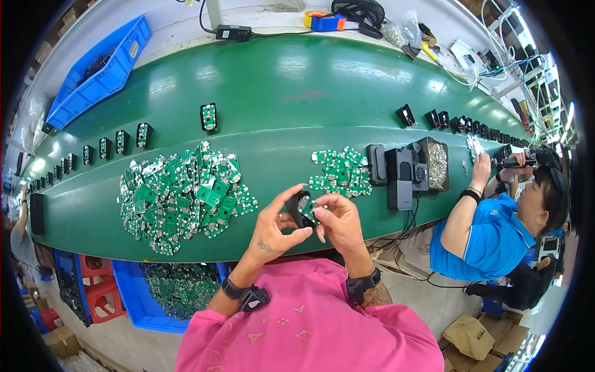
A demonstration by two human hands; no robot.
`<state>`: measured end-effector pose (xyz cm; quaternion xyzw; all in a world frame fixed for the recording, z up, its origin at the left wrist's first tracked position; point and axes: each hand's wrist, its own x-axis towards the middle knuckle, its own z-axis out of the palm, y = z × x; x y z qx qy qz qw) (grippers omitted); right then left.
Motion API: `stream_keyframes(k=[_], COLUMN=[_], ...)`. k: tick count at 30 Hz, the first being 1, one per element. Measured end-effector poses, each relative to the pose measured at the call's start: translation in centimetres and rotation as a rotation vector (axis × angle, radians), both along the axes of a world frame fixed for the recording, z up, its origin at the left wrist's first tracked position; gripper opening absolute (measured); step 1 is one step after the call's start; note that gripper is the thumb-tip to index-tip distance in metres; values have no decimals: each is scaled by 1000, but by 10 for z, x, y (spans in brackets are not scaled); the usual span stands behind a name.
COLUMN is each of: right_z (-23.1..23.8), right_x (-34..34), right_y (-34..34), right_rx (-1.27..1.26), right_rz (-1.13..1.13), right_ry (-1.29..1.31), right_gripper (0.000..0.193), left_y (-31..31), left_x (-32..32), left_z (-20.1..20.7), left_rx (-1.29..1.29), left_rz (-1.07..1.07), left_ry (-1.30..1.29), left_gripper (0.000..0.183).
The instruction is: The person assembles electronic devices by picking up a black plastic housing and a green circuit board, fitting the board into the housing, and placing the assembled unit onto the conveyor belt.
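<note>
Close in front of my chest, my left hand [277, 222] is closed around a small black plastic housing [300, 209]. Between the thumb and fingers of my right hand [341, 222] is a small green circuit board [308, 209], held against the housing's open side; how far it sits inside I cannot tell. A large heap of green circuit boards [180, 198] lies on the green table to the left. A smaller group of boards [341, 172] lies just beyond my right hand. Farther off stands a black housing with a board in it [209, 116].
Filled housings [121, 142] line the green belt [297, 80] to the left, and black housings [405, 115] line it to the right. Beside the small boards stand a black device [400, 180] and a box of small metal parts [437, 164]. A blue-shirted co-worker [496, 229] works at right. A blue crate [149, 304] holds boards.
</note>
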<state>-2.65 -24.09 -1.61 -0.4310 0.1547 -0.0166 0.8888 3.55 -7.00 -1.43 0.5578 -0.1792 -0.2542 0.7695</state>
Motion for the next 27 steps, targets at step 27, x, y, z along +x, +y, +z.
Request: stream_keyframes(k=[27], right_z=[0], right_x=[31], right_y=[-5], right_rx=[-504], right_rz=[263], right_ry=[-257], right_gripper=[15], left_y=[0], left_x=[18], left_z=[-1], left_rx=[-19], left_rz=[-133], left_ry=[461], left_gripper=[59])
